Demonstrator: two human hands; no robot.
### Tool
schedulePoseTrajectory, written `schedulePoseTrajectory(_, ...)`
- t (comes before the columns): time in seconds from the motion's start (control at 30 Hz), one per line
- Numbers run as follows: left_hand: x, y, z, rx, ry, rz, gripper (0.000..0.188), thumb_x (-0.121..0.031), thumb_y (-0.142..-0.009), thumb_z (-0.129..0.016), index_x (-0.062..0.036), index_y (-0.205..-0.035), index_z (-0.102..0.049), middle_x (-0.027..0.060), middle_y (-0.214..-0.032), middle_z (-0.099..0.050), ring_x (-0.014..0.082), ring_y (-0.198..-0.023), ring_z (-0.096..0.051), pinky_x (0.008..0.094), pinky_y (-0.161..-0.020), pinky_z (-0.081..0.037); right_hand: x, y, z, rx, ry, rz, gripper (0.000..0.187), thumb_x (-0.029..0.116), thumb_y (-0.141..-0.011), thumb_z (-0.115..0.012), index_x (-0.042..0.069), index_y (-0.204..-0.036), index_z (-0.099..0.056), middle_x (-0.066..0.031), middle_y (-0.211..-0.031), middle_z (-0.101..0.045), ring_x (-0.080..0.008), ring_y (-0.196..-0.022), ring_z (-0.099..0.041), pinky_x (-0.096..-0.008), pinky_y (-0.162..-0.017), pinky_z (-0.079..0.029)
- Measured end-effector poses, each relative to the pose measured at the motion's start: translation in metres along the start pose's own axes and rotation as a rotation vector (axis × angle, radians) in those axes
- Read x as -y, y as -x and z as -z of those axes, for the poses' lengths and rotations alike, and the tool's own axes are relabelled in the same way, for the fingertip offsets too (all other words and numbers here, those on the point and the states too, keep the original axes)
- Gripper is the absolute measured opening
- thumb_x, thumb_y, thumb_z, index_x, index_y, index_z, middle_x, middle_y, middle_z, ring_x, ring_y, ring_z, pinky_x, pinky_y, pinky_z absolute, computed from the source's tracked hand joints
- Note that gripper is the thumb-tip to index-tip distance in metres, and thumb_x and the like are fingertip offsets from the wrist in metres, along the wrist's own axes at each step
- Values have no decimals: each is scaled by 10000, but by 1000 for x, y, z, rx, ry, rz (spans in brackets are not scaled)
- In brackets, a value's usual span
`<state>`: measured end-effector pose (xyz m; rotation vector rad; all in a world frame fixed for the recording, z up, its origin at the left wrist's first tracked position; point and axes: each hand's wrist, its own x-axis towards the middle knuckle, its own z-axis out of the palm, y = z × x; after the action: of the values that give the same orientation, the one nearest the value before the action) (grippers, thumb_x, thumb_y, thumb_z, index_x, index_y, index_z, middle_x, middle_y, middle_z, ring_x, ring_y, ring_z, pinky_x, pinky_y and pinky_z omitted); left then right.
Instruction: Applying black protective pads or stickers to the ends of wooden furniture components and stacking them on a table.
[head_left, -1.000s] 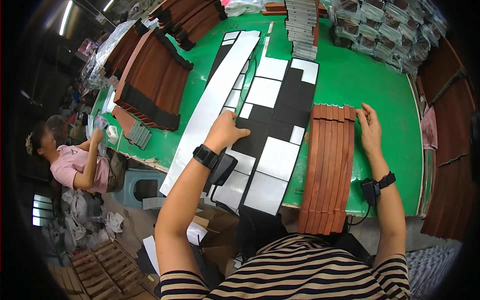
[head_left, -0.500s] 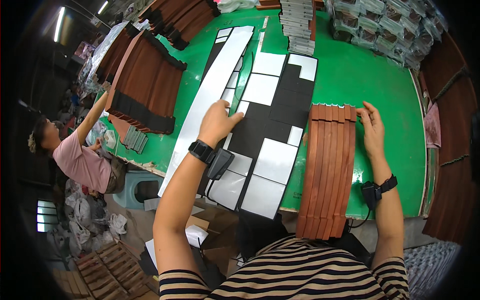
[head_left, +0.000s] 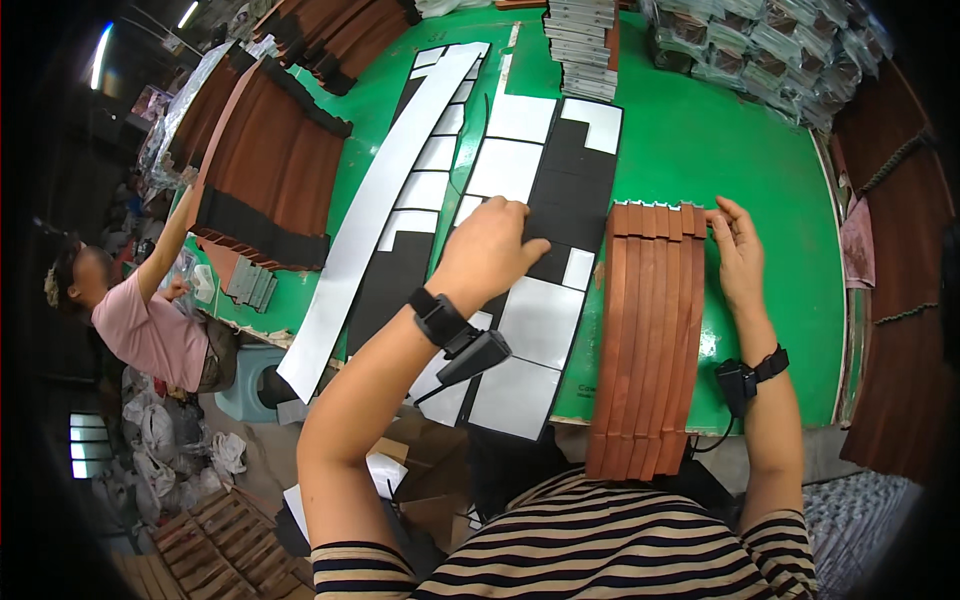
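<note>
From my remote seat, taking the clock from the middle of my view, I start at nine: a co-worker in a pink shirt (head_left: 150,340) sits beside the table, one arm raised to the tall brown stack (head_left: 268,165) at ten. Its pieces stand packed together, probably to save room. Nearer in at ten, a long white strip (head_left: 375,235) lies slantwise over black-and-white sheeting.

Just above centre, the left hand (head_left: 490,245) is over a black-and-white panel (head_left: 575,185), fingers half-curled, thumb spread, no object visible in its grasp; I can't tell whether it touches the panel.

At about three lies the bundle of brown strips (head_left: 650,320), side by side, the near end overhanging the table edge toward the striped shirt (head_left: 590,540). That overhang may let the body back it up. Left of it, at four, dark lettering on the green tabletop (head_left: 760,190) is partly covered and too small to read.

Just above three, the right hand (head_left: 735,245) is loosely unclenched, fingertips at the bundle's far corner, seemingly keeping the ends even rather than gripping.
</note>
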<state>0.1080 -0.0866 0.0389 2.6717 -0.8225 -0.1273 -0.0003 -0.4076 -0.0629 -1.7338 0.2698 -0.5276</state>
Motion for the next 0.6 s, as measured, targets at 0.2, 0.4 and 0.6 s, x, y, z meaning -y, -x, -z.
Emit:
schedulePoseTrajectory(0.2, -23, 2, -9, 136, -262, 105, 856, -514, -685, -840, 106, -1196, -548, 196, -1060, -562, 351, -1049, -579, 406, -864, -535, 9, 2, -3, -6, 19, -5, 397, 247, -1018, -577, -19, -1311, -538, -98, -1139, -653, -166, -1068, -615, -307, -955, -474)
schedulePoseTrajectory(0.4, -23, -3, -7, 236, -274, 85, 797, -518, -657, -854, 107, -1080, -597, 194, -1050, -543, 339, -1057, -556, 406, -870, -532, 7, 1, -2, -1, 47, 13, 382, 254, -1013, -587, 3, -1299, -558, -80, -1122, -659, -153, -1038, -613, -301, -935, -483)
schedulePoseTrajectory(0.6, -3, 2, -17, 88, -139, 68, 676, -413, -665, -870, 79, -1020, -571, 191, -1035, -540, 313, -1013, -550, 385, -820, -528, 5, 1, -3, 31, 57, 5, 379, 234, -1026, -561, 7, -1328, -530, -78, -1152, -642, -151, -1075, -595, -297, -966, -460)
